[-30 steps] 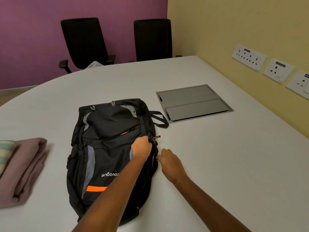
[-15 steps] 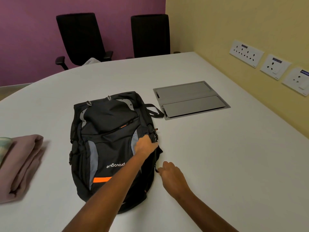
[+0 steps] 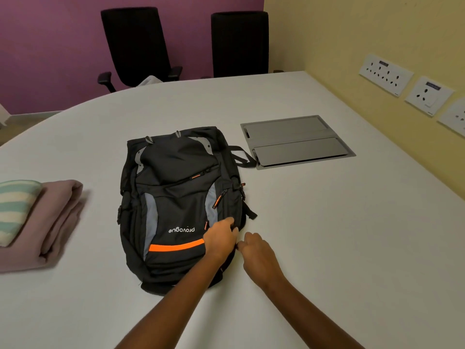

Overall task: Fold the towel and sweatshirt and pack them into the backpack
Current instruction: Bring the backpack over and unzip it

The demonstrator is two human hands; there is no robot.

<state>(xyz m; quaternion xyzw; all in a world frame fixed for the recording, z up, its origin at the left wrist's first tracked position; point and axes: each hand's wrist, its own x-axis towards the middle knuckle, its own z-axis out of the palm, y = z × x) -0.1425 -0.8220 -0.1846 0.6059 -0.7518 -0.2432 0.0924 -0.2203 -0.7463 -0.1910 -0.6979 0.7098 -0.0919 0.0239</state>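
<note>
A black backpack (image 3: 176,197) with grey panels and an orange stripe lies flat on the white table (image 3: 327,235). My left hand (image 3: 221,239) grips the fabric at the backpack's lower right side. My right hand (image 3: 256,250) pinches a small zipper pull at the same edge, right beside the left hand. A folded pink sweatshirt (image 3: 52,222) lies at the table's left edge. On top of it sits a folded towel (image 3: 15,205) with green and white stripes.
A grey hinged cable-box cover (image 3: 297,142) is set into the table right of the backpack. Two black office chairs (image 3: 136,44) stand behind the table against a purple wall. Wall sockets (image 3: 385,74) line the yellow wall at the right.
Both hands have moved down the backpack's right side toward its bottom end, the right hand drawing the zipper pull along. The left hand's grip has shifted lower.
</note>
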